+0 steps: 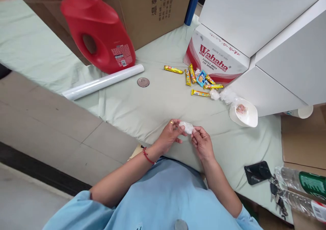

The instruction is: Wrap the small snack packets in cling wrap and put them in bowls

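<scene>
Near the cloth's front edge, my left hand (171, 135) and my right hand (203, 142) hold a small crumpled bundle of see-through plastic film (186, 127) between them. The left thumb and fingers pinch its left end; the right fingertips grip its right end. Whether anything is wrapped inside cannot be made out. Farther off lie several yellow snack sticks (200, 93) and a blue packet (201, 78). Beside them are a wad of plastic film (214, 94) and a looser sheet of film (228, 94), which reaches a white bowl (243, 120) with a pinkish piece in it.
A roll of plastic film (104, 82) lies at the left, by a red detergent jug (98, 33) and a metal disc (143, 82). Behind stand a cardboard box (152, 16) and a Wahaha carton (216, 58). On the right are a black pouch (257, 173), keys (277, 192) and plastic bottles (292, 177).
</scene>
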